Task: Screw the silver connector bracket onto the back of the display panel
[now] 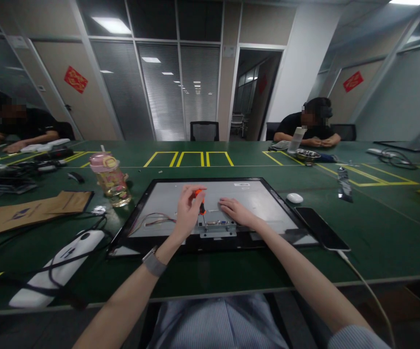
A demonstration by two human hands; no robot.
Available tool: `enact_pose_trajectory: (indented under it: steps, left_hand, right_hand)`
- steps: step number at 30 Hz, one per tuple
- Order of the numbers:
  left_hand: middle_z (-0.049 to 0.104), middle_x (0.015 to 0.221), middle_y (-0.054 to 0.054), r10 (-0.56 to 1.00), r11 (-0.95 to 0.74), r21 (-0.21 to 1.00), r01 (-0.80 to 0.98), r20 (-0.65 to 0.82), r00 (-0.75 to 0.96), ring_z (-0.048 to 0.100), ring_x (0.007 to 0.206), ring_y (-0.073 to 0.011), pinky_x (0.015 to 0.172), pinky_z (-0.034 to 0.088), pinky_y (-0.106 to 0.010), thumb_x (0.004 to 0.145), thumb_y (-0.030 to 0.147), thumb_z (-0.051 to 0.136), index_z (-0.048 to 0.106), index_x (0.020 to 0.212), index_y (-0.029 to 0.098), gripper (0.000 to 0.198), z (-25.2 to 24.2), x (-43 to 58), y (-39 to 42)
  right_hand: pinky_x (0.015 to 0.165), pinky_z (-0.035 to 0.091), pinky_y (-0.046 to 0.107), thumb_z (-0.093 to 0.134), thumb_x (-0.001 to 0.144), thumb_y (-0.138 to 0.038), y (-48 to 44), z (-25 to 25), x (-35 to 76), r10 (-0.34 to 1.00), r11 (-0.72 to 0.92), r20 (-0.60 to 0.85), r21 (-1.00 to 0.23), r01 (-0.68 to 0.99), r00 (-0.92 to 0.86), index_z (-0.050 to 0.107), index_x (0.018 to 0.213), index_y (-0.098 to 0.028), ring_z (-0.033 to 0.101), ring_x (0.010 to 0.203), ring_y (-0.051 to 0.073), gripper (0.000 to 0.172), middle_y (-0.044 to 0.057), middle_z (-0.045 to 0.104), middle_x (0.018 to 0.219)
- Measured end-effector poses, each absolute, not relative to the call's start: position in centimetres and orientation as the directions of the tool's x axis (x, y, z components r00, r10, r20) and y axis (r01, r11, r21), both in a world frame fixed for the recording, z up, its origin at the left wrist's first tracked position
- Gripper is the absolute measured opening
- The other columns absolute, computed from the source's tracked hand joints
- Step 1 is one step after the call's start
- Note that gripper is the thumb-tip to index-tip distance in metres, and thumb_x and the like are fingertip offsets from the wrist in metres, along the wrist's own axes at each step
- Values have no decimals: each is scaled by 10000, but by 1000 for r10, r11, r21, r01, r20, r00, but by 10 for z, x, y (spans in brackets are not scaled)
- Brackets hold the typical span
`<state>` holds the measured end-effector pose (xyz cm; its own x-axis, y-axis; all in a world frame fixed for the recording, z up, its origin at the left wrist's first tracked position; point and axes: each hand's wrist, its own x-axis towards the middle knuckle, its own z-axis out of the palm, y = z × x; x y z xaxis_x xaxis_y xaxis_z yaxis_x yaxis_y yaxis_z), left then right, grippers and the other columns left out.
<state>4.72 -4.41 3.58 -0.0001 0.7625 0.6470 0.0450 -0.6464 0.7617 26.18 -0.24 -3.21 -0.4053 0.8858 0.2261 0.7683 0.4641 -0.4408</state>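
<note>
A large flat display panel (268,198) with a grey metal back and black border lies on the green table in front of me. My left hand (187,211) is closed around an orange and black screwdriver (202,209), which stands roughly upright with its shaft pointing down at a metal bracket (218,232). Small connectors show along that bracket near the panel's front edge. Fingers stretched out, my right hand (237,212) rests on the panel's back, right of the screwdriver. Thin coloured wires (159,219) lie on the panel, left of my left hand. The screwdriver tip's exact contact is too small to tell.
Left of the panel stand a pink-lidded bottle (110,179), a paper bag (31,211) and a white power strip (60,266) with black cables. On the right lie a phone (321,228) with a cable and a white mouse (295,198). People sit across the table.
</note>
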Motion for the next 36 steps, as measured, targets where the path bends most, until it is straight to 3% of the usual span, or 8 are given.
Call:
enact_pose_trajectory:
  steps: [5, 11, 17, 21, 24, 29, 33, 36]
  left_hand:
    - [604, 870, -39, 786, -614, 788, -43, 615, 56, 582, 810, -148, 770, 458, -282, 957, 320, 368, 612, 1058, 211, 285, 35, 46, -47]
    - [509, 863, -22, 711, -701, 707, 97, 703, 8, 530, 784, -128, 726, 446, -241, 847, 307, 593, 676, 906, 198, 149, 38, 47, -49]
    - [600, 844, -32, 808, -582, 808, -89, 587, 54, 592, 763, -140, 707, 465, -263, 949, 319, 374, 614, 1044, 188, 289, 38, 47, -50]
    - [581, 874, -42, 750, -661, 751, -8, 660, 42, 572, 829, -147, 746, 460, -258, 895, 326, 497, 670, 909, 185, 224, 39, 46, -51]
    - [521, 858, -30, 724, -688, 721, 87, 690, 0, 537, 756, -120, 665, 452, -223, 849, 320, 587, 684, 877, 187, 167, 39, 47, -52]
    - [593, 846, -25, 798, -603, 794, -81, 603, -28, 597, 726, -119, 704, 492, -257, 930, 352, 452, 545, 1107, 185, 260, 37, 49, -50]
    - [634, 852, -47, 794, -607, 789, -95, 608, -19, 621, 780, -137, 750, 494, -276, 949, 354, 404, 586, 985, 165, 265, 36, 49, -49]
    - [648, 907, -63, 783, -617, 782, -85, 621, 37, 618, 823, -147, 794, 487, -291, 944, 326, 416, 603, 1035, 167, 261, 36, 49, -49]
  right_hand:
    - [1092, 268, 487, 322, 955, -416, -1, -33, 263, 883, 470, 239, -436, 767, -405, 574, 1265, -186, 438, 1293, 247, 461, 125, 519, 1366]
    - [1085, 279, 491, 320, 955, -382, 0, -35, 262, 875, 485, 238, -412, 771, -422, 571, 1264, -149, 435, 1294, 257, 461, 145, 519, 1360]
    - [1091, 268, 500, 321, 955, -411, 0, -35, 262, 883, 470, 236, -432, 769, -406, 575, 1263, -183, 430, 1299, 256, 460, 128, 515, 1368]
    - [1091, 275, 487, 318, 954, -404, -1, -33, 262, 882, 471, 224, -421, 775, -414, 575, 1265, -180, 431, 1299, 253, 462, 127, 515, 1369]
    - [1092, 268, 498, 321, 953, -395, -1, -33, 262, 884, 467, 218, -422, 777, -413, 570, 1270, -160, 429, 1299, 262, 467, 140, 509, 1371]
    - [1093, 267, 494, 310, 956, -410, 0, -34, 263, 881, 472, 226, -429, 770, -415, 571, 1269, -164, 425, 1302, 259, 476, 138, 513, 1368]
    - [1092, 267, 490, 305, 959, -409, -1, -33, 262, 882, 470, 221, -426, 773, -415, 565, 1277, -163, 417, 1309, 257, 478, 141, 506, 1375]
    - [1089, 270, 493, 307, 959, -416, -1, -32, 262, 885, 466, 223, -435, 770, -409, 567, 1274, -170, 421, 1306, 259, 477, 138, 506, 1376]
